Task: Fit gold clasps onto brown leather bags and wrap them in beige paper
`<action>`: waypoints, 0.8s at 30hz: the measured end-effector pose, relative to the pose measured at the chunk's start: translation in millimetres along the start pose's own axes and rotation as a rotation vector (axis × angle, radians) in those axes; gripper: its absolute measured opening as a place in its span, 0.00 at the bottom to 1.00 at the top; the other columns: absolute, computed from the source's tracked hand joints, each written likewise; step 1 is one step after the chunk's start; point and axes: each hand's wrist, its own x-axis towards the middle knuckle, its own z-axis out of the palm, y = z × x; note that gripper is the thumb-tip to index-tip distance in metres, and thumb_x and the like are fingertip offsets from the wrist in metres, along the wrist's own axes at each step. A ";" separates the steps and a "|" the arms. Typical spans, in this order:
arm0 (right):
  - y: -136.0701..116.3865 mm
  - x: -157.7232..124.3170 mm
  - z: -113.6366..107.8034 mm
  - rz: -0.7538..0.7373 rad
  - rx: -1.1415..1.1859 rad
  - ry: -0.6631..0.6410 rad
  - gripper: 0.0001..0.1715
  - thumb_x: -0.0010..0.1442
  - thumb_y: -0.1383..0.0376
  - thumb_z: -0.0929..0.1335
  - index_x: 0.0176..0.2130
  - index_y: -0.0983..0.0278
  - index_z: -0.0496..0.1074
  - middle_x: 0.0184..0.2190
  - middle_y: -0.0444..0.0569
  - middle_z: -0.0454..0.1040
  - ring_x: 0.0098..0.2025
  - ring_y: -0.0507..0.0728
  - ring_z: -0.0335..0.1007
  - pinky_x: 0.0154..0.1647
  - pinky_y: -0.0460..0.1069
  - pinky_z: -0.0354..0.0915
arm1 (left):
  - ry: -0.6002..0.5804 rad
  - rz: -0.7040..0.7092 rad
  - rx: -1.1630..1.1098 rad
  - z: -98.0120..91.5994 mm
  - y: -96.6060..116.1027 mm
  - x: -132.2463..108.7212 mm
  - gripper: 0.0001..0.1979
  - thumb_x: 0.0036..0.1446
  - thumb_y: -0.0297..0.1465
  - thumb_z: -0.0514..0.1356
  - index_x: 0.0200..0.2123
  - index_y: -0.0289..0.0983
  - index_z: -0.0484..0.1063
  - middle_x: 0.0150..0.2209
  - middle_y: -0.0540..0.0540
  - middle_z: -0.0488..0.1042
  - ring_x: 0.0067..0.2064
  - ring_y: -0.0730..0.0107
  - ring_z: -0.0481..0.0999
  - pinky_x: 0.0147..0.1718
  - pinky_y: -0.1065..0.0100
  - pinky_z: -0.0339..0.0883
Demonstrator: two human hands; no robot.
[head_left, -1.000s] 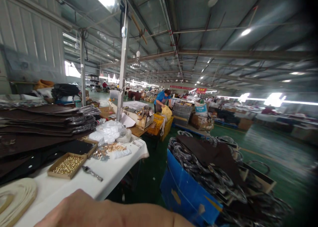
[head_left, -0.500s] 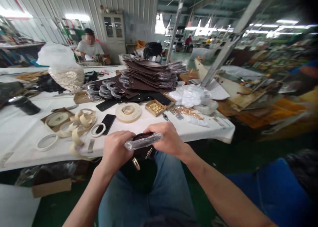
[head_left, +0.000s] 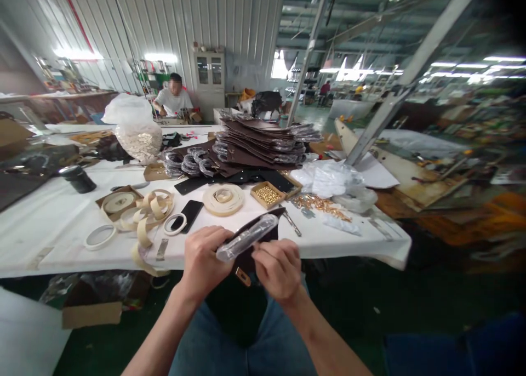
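Note:
Over my lap I hold a dark brown bag panel with a handle wrapped in clear plastic. The handle slants up to the right. My left hand is closed on the left end of the piece, its fingertips hidden behind it. At the lower right side, my right hand is closed with fingers pinched against the panel; what lies between the fingertips is partly hidden. A gold metal clasp plate hangs below the handle, between both hands.
On the white-covered table lie tape rolls, a phone, a box of gold studs, pliers and loose gold hardware. Behind them are stacked brown panels and a plastic bag. A co-worker sits beyond.
The handle has tilted, its right end rising. My right hand has moved off that end, down to the panel's lower side. My left hand keeps its hold. The view has shifted left.

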 end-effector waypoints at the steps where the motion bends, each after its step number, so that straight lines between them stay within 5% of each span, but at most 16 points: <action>1: -1.6 -3.3 3.0 0.003 0.045 -0.123 0.28 0.72 0.74 0.72 0.66 0.53 0.73 0.50 0.52 0.84 0.48 0.63 0.83 0.53 0.60 0.75 | 0.043 -0.013 0.033 1.5 0.1 -1.4 0.13 0.65 0.37 0.69 0.27 0.43 0.82 0.28 0.44 0.80 0.30 0.59 0.76 0.36 0.60 0.65; 3: -9.2 -7.1 7.5 0.064 0.114 -0.275 0.35 0.73 0.71 0.69 0.74 0.56 0.68 0.61 0.58 0.82 0.58 0.67 0.82 0.59 0.64 0.77 | 0.117 -0.065 0.082 3.5 -0.5 -3.5 0.15 0.65 0.38 0.70 0.25 0.43 0.80 0.26 0.46 0.79 0.28 0.62 0.74 0.34 0.61 0.63; 7: -45.6 -12.0 9.2 0.254 0.267 -0.307 0.56 0.68 0.65 0.73 0.85 0.60 0.49 0.78 0.65 0.64 0.78 0.76 0.64 0.77 0.74 0.67 | 0.189 -0.178 0.108 4.7 4.5 -6.5 0.16 0.65 0.41 0.71 0.25 0.42 0.82 0.22 0.49 0.77 0.25 0.64 0.73 0.32 0.62 0.63; 12: -96.4 -23.5 16.8 0.451 0.398 -0.207 0.71 0.62 0.54 0.80 0.86 0.64 0.43 0.82 0.69 0.53 0.82 0.82 0.55 0.79 0.76 0.64 | 0.210 -0.263 0.060 7.3 22.3 -18.9 0.18 0.66 0.42 0.70 0.25 0.41 0.81 0.21 0.50 0.75 0.25 0.65 0.73 0.30 0.64 0.64; 17: -113.0 -28.8 23.9 0.471 0.247 0.084 0.49 0.73 0.59 0.70 0.84 0.62 0.53 0.75 0.69 0.63 0.77 0.79 0.64 0.73 0.78 0.71 | 0.127 -0.334 0.045 7.1 52.0 -32.4 0.20 0.67 0.42 0.67 0.24 0.40 0.78 0.21 0.49 0.74 0.25 0.66 0.72 0.29 0.66 0.62; 24: -101.6 -20.6 -3.8 0.511 0.311 0.067 0.36 0.78 0.61 0.69 0.79 0.60 0.66 0.66 0.64 0.80 0.65 0.72 0.82 0.65 0.68 0.81 | -0.049 -0.330 0.054 11.4 89.6 -48.2 0.16 0.72 0.43 0.62 0.35 0.41 0.80 0.32 0.45 0.83 0.34 0.59 0.80 0.33 0.64 0.64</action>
